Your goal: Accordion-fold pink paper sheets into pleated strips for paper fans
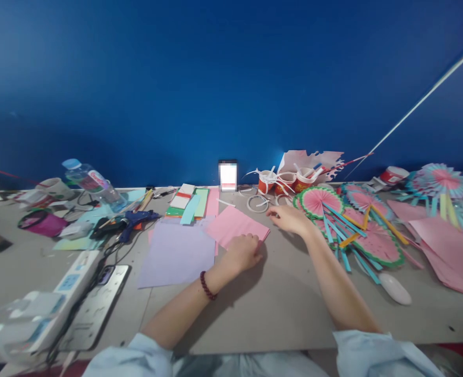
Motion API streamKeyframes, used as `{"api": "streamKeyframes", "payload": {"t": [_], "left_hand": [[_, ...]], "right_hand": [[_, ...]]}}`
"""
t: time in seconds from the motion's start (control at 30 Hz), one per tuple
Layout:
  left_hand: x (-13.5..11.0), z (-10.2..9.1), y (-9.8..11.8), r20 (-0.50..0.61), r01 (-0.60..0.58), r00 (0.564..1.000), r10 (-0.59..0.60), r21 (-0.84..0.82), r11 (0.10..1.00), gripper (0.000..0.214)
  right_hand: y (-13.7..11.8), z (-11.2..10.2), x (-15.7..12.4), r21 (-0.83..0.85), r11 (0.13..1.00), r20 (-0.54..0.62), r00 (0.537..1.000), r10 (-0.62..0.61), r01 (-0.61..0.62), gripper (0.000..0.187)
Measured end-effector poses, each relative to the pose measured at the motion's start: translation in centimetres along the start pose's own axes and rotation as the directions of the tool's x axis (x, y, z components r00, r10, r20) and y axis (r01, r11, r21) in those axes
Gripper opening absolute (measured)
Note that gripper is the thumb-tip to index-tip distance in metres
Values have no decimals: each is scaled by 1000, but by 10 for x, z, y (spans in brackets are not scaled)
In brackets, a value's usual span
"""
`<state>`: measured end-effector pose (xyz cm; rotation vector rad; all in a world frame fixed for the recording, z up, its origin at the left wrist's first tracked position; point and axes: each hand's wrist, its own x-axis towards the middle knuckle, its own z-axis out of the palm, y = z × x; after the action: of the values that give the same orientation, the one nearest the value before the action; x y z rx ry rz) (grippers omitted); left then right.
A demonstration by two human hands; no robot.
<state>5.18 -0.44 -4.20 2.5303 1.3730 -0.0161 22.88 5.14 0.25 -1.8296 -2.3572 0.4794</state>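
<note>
A pink paper (231, 226) lies at the centre of the frame on a grey table (278, 309), its left corner overlapping a lilac sheet (176, 256). The left hand (244, 254), wearing a dark beaded bracelet (207, 286), rests curled fingers on the paper's lower right edge; I cannot tell whether its grip pinches the paper. Just right of centre, the right hand's (288, 219) grip is loosely apart, nothing visible in it, near a white ring (258, 211). Watermelon-patterned fans (320, 201) fill the right, below red cups (284, 184). At left are a blue glue gun (131, 222), a tilted bottle (96, 183) and, lower down, a white power strip (74, 285).
</note>
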Motion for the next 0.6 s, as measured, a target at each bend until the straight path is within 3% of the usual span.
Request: {"api": "streamKeyframes", "payload": {"t": [0.17,0.3,0.4,0.5,0.6], "left_hand": [[3,4,-4,-5,3,1000,-3,19,1000,18],[1,-13,-10,-24,79,997,-79,-1,997,19],[-6,-32,-20,-119,96,987,-105,-75,992,18],[-17,-55,-31,-224,58,969,-101,-192,980,20],[-30,-77,-40,-293,-10,951,-101,-354,935,21]], "right_hand": [[0,5,3,7,999,83,995,-49,49,23],[-2,1,0,103,986,115,983,-141,130,22],[-5,-8,-4,215,952,134,959,-249,217,20],[-9,-18,-9,294,913,52,948,-313,285,19],[-13,-27,-15,354,885,-78,952,-295,303,21]]}}
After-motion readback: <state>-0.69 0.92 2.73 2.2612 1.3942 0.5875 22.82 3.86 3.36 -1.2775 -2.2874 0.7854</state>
